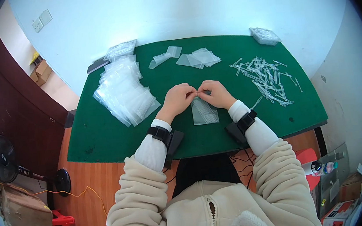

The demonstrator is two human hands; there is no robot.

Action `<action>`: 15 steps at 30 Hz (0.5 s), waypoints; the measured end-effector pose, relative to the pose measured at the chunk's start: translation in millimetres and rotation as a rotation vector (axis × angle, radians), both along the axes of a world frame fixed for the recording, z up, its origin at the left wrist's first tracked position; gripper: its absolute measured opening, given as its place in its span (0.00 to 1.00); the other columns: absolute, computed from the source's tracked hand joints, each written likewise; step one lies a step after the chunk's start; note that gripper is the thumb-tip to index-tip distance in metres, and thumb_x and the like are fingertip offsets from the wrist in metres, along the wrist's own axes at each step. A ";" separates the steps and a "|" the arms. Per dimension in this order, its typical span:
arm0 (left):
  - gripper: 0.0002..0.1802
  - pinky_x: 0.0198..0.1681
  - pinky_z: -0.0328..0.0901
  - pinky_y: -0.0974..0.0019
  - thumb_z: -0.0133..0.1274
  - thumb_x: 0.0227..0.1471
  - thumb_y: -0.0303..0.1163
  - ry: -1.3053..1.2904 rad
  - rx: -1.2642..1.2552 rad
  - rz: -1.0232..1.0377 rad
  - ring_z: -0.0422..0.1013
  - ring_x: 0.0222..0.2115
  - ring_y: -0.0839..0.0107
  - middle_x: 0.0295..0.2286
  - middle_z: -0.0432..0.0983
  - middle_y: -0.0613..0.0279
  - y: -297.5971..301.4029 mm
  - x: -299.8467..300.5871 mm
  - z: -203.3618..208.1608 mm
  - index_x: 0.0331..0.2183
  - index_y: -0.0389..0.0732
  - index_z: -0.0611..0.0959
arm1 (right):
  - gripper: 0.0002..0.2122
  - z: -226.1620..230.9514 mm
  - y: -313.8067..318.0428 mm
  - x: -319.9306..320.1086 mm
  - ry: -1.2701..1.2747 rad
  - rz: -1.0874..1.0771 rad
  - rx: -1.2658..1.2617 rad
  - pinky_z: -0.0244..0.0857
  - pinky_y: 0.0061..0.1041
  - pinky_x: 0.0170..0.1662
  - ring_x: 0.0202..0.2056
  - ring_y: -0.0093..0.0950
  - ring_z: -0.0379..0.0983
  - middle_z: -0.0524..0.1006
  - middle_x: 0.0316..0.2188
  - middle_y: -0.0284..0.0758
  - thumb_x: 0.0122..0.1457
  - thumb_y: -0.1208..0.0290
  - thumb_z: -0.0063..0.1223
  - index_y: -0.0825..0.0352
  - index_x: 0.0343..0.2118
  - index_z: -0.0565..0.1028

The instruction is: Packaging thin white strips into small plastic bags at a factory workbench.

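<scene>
Green table [105, 144] against a pale wall [188, 13]; bag pile [121, 90] left, loose clear sticks [263, 78] right. Your left hand [179, 97] and right hand [216, 95] pinch the filled bag [205, 112] mid-table (fingers closed at its top edge).

Ref: held bag [205, 112]. Near side passable to front edge of green table [204, 143]; black wrist units [175, 143] flank it. Left: left hand [178, 99], then bag fan [121, 90] blocks. Right: right hand [215, 94], then loose clear sticks [263, 75]. Far side: passable up to loose bags [201, 58].
</scene>
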State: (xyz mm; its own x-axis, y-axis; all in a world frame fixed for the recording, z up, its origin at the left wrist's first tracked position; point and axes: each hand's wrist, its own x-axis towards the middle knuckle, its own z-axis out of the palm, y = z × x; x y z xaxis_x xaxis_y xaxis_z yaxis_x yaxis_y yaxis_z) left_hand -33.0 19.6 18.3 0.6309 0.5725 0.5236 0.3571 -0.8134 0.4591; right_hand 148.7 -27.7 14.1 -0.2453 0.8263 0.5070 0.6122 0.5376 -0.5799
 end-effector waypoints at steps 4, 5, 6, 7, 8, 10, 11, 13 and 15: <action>0.06 0.27 0.62 0.65 0.54 0.42 0.32 0.025 -0.043 0.031 0.69 0.24 0.63 0.22 0.73 0.61 0.0 -1.5 2.8 0.24 0.41 0.80 | 0.05 -3.5 4.1 6.3 0.027 -0.017 -0.038 0.63 0.26 0.29 0.25 0.32 0.69 0.72 0.22 0.36 0.45 0.71 0.53 0.67 0.22 0.74; 0.06 0.27 0.63 0.66 0.54 0.42 0.33 0.029 -0.074 0.045 0.69 0.23 0.63 0.22 0.73 0.61 0.3 -2.4 3.6 0.24 0.41 0.80 | 0.05 -4.0 4.8 8.9 0.037 -0.025 -0.052 0.63 0.26 0.29 0.24 0.31 0.69 0.73 0.21 0.35 0.45 0.71 0.53 0.67 0.22 0.74; 0.07 0.27 0.63 0.66 0.54 0.42 0.33 0.034 -0.103 0.062 0.69 0.23 0.64 0.22 0.73 0.61 1.0 -4.1 4.1 0.24 0.41 0.80 | 0.05 -3.4 5.5 11.0 0.038 -0.025 -0.052 0.63 0.26 0.29 0.24 0.31 0.69 0.73 0.21 0.35 0.45 0.71 0.53 0.67 0.22 0.74; 0.07 0.27 0.63 0.66 0.54 0.42 0.33 0.034 -0.103 0.062 0.69 0.23 0.64 0.22 0.73 0.61 1.7 -5.5 4.6 0.24 0.41 0.80 | 0.05 -2.3 5.8 13.7 0.048 -0.037 -0.077 0.63 0.25 0.29 0.24 0.30 0.69 0.73 0.21 0.35 0.45 0.71 0.53 0.67 0.22 0.74; 0.07 0.27 0.63 0.65 0.54 0.41 0.34 0.035 -0.134 0.079 0.69 0.23 0.63 0.22 0.73 0.61 2.3 -6.9 5.0 0.23 0.41 0.80 | 0.05 -1.3 6.0 16.4 0.057 -0.048 -0.103 0.63 0.25 0.28 0.24 0.29 0.69 0.73 0.21 0.35 0.45 0.71 0.53 0.67 0.22 0.74; 0.08 0.28 0.64 0.63 0.53 0.41 0.36 0.035 -0.197 0.114 0.70 0.25 0.62 0.21 0.74 0.61 3.1 -9.6 5.7 0.21 0.42 0.80 | 0.05 -0.6 5.9 21.1 0.066 -0.060 -0.128 0.62 0.24 0.28 0.24 0.28 0.69 0.73 0.20 0.34 0.45 0.71 0.53 0.67 0.22 0.74; 0.08 0.28 0.64 0.63 0.53 0.41 0.36 0.034 -0.197 0.113 0.70 0.25 0.62 0.21 0.74 0.61 3.7 -10.3 6.7 0.21 0.42 0.80 | 0.05 -0.4 6.0 23.7 0.076 -0.074 -0.142 0.62 0.24 0.28 0.23 0.28 0.69 0.73 0.20 0.34 0.45 0.71 0.53 0.67 0.22 0.74; 0.08 0.29 0.64 0.66 0.54 0.40 0.35 0.069 -0.259 0.127 0.70 0.24 0.63 0.22 0.74 0.61 4.4 -11.8 8.6 0.22 0.41 0.80 | 0.05 -0.8 6.6 26.9 0.096 -0.101 -0.169 0.62 0.23 0.28 0.23 0.27 0.68 0.72 0.20 0.33 0.45 0.71 0.53 0.68 0.22 0.74; 0.08 0.29 0.64 0.67 0.55 0.40 0.35 0.085 -0.290 0.135 0.69 0.24 0.64 0.22 0.73 0.61 3.7 -12.1 9.5 0.23 0.41 0.81 | 0.05 -3.5 7.0 26.7 0.092 -0.101 -0.155 0.62 0.23 0.28 0.23 0.27 0.68 0.72 0.20 0.33 0.45 0.71 0.53 0.68 0.22 0.74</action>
State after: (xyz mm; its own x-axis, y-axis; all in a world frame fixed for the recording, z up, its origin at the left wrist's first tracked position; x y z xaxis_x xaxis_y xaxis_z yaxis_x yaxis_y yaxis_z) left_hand -45.1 23.3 27.7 0.5739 0.7713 0.2752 0.4998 -0.5962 0.6283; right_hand 175.4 -20.7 10.6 -0.1161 0.9144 0.3878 0.5991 0.3759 -0.7069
